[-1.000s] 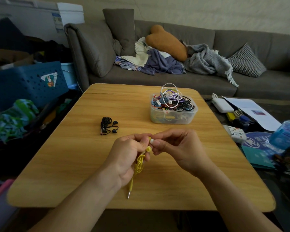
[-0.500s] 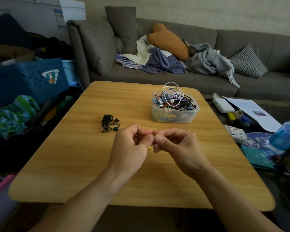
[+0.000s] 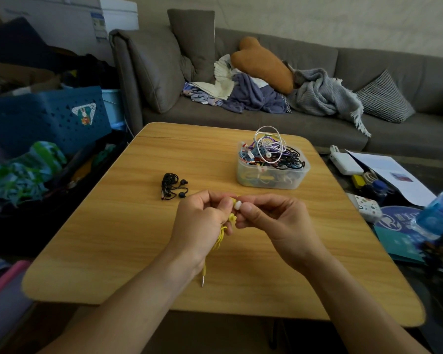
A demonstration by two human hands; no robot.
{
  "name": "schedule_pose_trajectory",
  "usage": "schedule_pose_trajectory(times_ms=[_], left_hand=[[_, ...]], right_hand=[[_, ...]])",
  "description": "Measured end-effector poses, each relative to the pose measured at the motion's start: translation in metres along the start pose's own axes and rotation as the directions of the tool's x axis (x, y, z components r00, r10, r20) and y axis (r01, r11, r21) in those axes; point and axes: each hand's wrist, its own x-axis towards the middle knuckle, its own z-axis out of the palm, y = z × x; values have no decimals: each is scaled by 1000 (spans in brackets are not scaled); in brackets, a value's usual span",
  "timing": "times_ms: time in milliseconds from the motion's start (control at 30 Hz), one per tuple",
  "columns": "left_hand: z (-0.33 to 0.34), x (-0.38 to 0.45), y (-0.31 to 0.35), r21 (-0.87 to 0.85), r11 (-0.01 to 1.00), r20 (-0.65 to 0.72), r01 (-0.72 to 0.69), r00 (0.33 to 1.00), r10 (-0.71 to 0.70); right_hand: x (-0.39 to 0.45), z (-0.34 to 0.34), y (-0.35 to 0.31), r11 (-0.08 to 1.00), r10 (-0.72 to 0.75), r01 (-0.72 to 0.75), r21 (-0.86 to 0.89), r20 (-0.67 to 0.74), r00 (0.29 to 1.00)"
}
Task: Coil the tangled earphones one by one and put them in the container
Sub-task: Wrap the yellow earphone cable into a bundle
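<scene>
My left hand [image 3: 202, 221] and right hand [image 3: 274, 221] both pinch the yellow earphones [image 3: 221, 235] above the bench [image 3: 113, 238], not coiled yet, the black earphones [image 3: 172, 186] wait at ten o'clock, and the clear container [image 3: 273, 181] at one o'clock looks nearly full.

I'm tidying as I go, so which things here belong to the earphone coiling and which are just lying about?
Job: yellow earphones in both hands, black earphones, container of earphones.
Lying about: white charger, papers, water bottle, blue basket.
</scene>
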Motion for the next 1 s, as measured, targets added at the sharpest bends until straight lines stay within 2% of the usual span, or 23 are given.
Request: schedule_pose_trajectory(times_ms=[233,667,833,1000], left_hand=[[1,1,0,-2,1000,-14,7,1000,-7],[2,0,0,-76,993,-7,87,996,-88],[0,1,-3,-18,996,-13,85,996,-85],[0,1,-5,108,994,-28,-31,999,34]], right_hand=[[1,1,-1,999,35,-34,21,-29,999],[0,-4,-2,994,100,-101,31,26,995],[-1,0,-1,997,80,-80,3,26,996],[-2,3,1,999,26,-27,-21,-5,1000]])
